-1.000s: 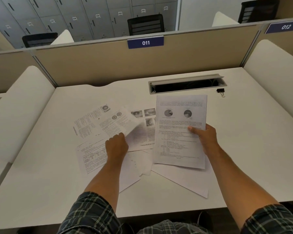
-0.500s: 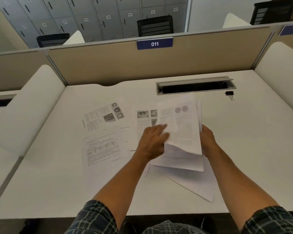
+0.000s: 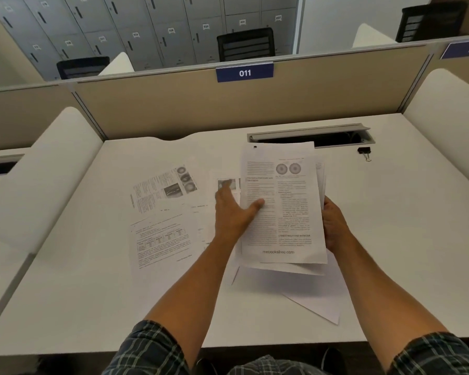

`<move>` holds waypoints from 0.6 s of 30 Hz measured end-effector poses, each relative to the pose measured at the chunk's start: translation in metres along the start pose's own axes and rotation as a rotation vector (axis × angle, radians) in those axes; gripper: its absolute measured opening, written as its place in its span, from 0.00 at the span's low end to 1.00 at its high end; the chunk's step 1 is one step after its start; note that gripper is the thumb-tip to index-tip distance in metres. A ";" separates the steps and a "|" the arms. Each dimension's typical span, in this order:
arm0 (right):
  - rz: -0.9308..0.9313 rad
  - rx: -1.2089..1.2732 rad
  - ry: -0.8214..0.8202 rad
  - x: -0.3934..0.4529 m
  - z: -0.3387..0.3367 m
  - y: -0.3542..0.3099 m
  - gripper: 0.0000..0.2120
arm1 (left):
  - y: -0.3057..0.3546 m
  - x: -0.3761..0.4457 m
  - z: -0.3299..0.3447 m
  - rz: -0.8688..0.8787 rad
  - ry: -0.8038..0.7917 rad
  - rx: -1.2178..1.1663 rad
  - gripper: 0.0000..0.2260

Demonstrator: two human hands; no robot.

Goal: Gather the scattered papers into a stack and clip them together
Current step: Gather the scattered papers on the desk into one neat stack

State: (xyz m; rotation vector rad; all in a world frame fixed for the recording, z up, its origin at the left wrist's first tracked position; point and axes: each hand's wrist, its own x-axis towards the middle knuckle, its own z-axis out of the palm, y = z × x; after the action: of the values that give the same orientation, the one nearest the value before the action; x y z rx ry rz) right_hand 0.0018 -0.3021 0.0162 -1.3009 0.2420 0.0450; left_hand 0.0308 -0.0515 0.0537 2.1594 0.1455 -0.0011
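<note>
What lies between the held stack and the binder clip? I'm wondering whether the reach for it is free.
In the head view, only bare white desk separates the held stack from the binder clip, which sits just before the cable slot.

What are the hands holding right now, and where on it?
Both hold the stack of papers: right hand grips its right edge, left hand its left edge, thumb on top.
</note>
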 end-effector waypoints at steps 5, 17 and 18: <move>-0.046 0.049 -0.063 0.002 0.009 -0.010 0.13 | -0.011 0.014 -0.019 -0.131 -0.407 -0.567 0.21; -0.229 -0.126 -0.072 -0.007 0.037 -0.047 0.19 | 0.005 0.000 -0.030 0.034 -0.382 -0.632 0.19; -0.266 -0.118 -0.084 -0.008 0.039 -0.051 0.18 | 0.008 -0.001 -0.033 0.063 -0.373 -0.645 0.19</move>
State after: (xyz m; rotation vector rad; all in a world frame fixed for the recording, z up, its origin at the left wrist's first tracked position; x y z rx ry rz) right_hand 0.0084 -0.2780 0.0761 -1.4362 -0.0062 -0.1134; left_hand 0.0292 -0.0292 0.0789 1.4869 -0.1261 -0.2817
